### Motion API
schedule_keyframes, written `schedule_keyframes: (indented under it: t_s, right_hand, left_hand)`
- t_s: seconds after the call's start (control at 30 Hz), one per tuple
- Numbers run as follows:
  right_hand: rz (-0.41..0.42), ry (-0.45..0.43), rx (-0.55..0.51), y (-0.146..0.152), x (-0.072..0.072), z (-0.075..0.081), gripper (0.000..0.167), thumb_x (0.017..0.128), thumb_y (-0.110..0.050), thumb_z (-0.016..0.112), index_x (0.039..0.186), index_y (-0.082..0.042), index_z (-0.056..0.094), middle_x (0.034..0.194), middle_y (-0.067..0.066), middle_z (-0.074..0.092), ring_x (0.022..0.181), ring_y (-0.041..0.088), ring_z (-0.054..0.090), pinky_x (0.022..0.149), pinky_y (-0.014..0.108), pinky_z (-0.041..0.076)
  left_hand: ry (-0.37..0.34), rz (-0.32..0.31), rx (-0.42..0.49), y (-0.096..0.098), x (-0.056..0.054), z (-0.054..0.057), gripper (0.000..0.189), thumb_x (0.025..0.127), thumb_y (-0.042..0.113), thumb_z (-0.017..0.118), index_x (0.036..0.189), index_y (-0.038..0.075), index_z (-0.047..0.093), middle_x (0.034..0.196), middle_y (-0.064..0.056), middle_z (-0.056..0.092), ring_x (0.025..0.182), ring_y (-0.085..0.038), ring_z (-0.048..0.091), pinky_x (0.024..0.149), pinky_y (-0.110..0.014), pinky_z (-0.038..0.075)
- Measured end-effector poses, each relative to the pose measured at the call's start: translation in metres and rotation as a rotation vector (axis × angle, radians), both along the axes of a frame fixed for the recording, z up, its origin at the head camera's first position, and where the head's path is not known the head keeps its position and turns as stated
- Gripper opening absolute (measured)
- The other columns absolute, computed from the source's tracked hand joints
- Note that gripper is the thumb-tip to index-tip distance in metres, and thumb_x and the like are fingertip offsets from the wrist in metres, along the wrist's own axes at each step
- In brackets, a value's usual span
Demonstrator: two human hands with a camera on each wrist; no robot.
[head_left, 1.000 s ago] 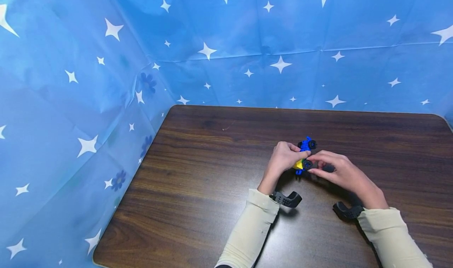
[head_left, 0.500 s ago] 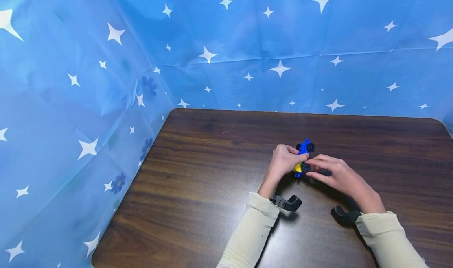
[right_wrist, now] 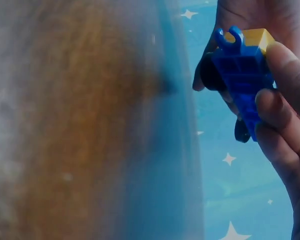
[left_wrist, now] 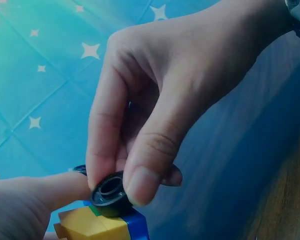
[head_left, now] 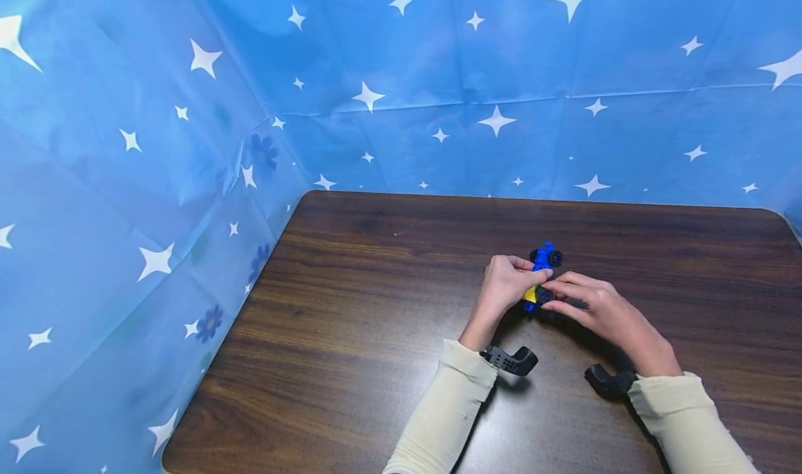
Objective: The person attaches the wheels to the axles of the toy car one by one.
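A small toy car [head_left: 544, 257], built of blue and yellow blocks with black wheels, is held between both hands over the table. My left hand [head_left: 501, 282] grips its body, thumb across the top. From the other side, the thumb and forefinger of my right hand [head_left: 601, 307] pinch the nearer wheel [head_left: 544, 294]. In the left wrist view that black wheel [left_wrist: 109, 194] sits against the yellow block [left_wrist: 95, 225], right under the right fingertips. The right wrist view shows the car's blue underside [right_wrist: 245, 75], with a hook-shaped end and fingers laid along it.
The dark wooden table [head_left: 351, 307] has rounded far corners. A blue cloth [head_left: 413, 63] with white stars hangs behind it and along the left side. Black camera mounts [head_left: 510, 360] stick out from both wrists, close over the tabletop.
The head view has shifted slightly, so everything sits a little lower than a second ago. Since half a second ago the car's far end has swung slightly right; both hands keep their hold.
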State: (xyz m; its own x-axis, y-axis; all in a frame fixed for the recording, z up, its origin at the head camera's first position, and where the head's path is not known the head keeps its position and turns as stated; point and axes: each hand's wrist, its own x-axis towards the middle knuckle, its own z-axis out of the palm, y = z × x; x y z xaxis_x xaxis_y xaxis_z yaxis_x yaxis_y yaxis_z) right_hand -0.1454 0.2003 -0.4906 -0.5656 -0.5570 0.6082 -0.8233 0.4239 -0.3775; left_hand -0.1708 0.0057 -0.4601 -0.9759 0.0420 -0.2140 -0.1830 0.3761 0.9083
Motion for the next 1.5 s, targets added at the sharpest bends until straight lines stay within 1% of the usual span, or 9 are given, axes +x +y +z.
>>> schedule_keyframes:
  t_s: [0.17, 0.33, 0.43, 0.63, 0.73, 0.87, 1.03, 1.23, 1.5]
  right_hand:
    - [0.027, -0.029, -0.031, 0.006, -0.001, 0.004, 0.046, 0.069, 0.008, 0.088, 0.113, -0.002, 0.077, 0.098, 0.002, 0.075, 0.078, 0.005, 0.067, 0.067, 0.016, 0.053]
    - [0.101, -0.036, -0.070, 0.008, -0.003, 0.011, 0.028, 0.087, -0.011, 0.082, 0.111, 0.001, 0.076, 0.096, 0.005, 0.075, 0.077, 0.007, 0.068, 0.067, 0.017, 0.054]
    - [0.128, -0.047, -0.072, 0.008, -0.004, 0.014, 0.028, 0.092, -0.017, 0.078, 0.114, 0.001, 0.077, 0.099, 0.005, 0.075, 0.077, 0.004, 0.066, 0.066, 0.014, 0.052]
    - [0.134, -0.061, -0.065, 0.004, -0.009, 0.018, 0.041, 0.077, 0.004, 0.086, 0.117, 0.000, 0.077, 0.100, 0.002, 0.075, 0.076, 0.000, 0.062, 0.065, 0.011, 0.050]
    - [0.109, -0.063, -0.074, 0.003, -0.012, 0.017, 0.045, 0.074, 0.008, 0.087, 0.118, 0.000, 0.077, 0.099, 0.003, 0.074, 0.076, -0.001, 0.061, 0.067, 0.011, 0.050]
    - [0.040, -0.076, -0.117, 0.001, -0.012, 0.011, 0.044, 0.075, 0.004, 0.087, 0.118, -0.002, 0.078, 0.098, 0.004, 0.076, 0.078, 0.002, 0.065, 0.073, 0.008, 0.051]
    - [0.011, -0.095, -0.172, -0.001, 0.000, -0.002, 0.047, 0.073, 0.006, 0.088, 0.118, -0.005, 0.079, 0.099, 0.003, 0.077, 0.085, 0.003, 0.070, 0.076, 0.009, 0.053]
    - [0.035, -0.059, -0.228, -0.005, 0.007, -0.016, 0.032, 0.087, -0.013, 0.084, 0.117, -0.004, 0.079, 0.098, 0.004, 0.077, 0.086, 0.002, 0.069, 0.074, 0.009, 0.052]
    - [0.016, -0.058, -0.253, -0.006, 0.001, -0.009, 0.035, 0.082, -0.003, 0.086, 0.116, -0.003, 0.079, 0.098, 0.007, 0.077, 0.085, 0.004, 0.070, 0.078, 0.008, 0.052]
  left_hand:
    - [0.033, -0.066, 0.004, 0.000, -0.002, -0.002, 0.031, 0.086, 0.032, 0.086, 0.097, 0.004, 0.081, 0.091, -0.007, 0.079, 0.063, -0.004, 0.060, 0.056, -0.019, 0.047]
    - [0.009, -0.115, 0.067, -0.003, -0.003, 0.001, 0.029, 0.087, 0.030, 0.085, 0.093, 0.003, 0.081, 0.083, -0.003, 0.076, 0.062, -0.006, 0.059, 0.055, -0.021, 0.047]
    - [-0.023, -0.100, 0.102, -0.005, -0.002, 0.004, 0.029, 0.085, 0.031, 0.087, 0.090, 0.003, 0.081, 0.079, -0.002, 0.075, 0.060, -0.009, 0.060, 0.056, -0.026, 0.049]
    - [-0.065, -0.007, 0.121, -0.009, -0.004, 0.013, 0.031, 0.081, 0.033, 0.091, 0.092, 0.006, 0.081, 0.083, -0.002, 0.075, 0.063, -0.011, 0.063, 0.063, -0.034, 0.057]
    - [-0.063, 0.037, 0.131, -0.010, -0.007, 0.017, 0.033, 0.079, 0.033, 0.092, 0.094, 0.005, 0.081, 0.086, -0.002, 0.074, 0.065, -0.012, 0.064, 0.061, -0.031, 0.056]
    - [-0.046, 0.039, 0.153, -0.012, -0.010, 0.018, 0.034, 0.079, 0.034, 0.092, 0.094, 0.005, 0.081, 0.086, -0.002, 0.075, 0.065, -0.013, 0.066, 0.060, -0.030, 0.056]
    - [-0.093, 0.024, 0.196, -0.011, -0.002, 0.008, 0.031, 0.079, 0.033, 0.092, 0.089, 0.006, 0.081, 0.078, -0.001, 0.074, 0.062, -0.012, 0.066, 0.058, -0.029, 0.057]
    - [-0.130, 0.044, 0.203, -0.011, 0.005, -0.002, 0.032, 0.078, 0.033, 0.092, 0.087, 0.005, 0.081, 0.076, -0.002, 0.074, 0.060, -0.012, 0.065, 0.056, -0.027, 0.054]
    - [-0.134, 0.044, 0.190, -0.002, -0.001, -0.001, 0.031, 0.079, 0.034, 0.091, 0.081, 0.006, 0.081, 0.074, -0.003, 0.074, 0.060, -0.013, 0.062, 0.053, -0.025, 0.049]
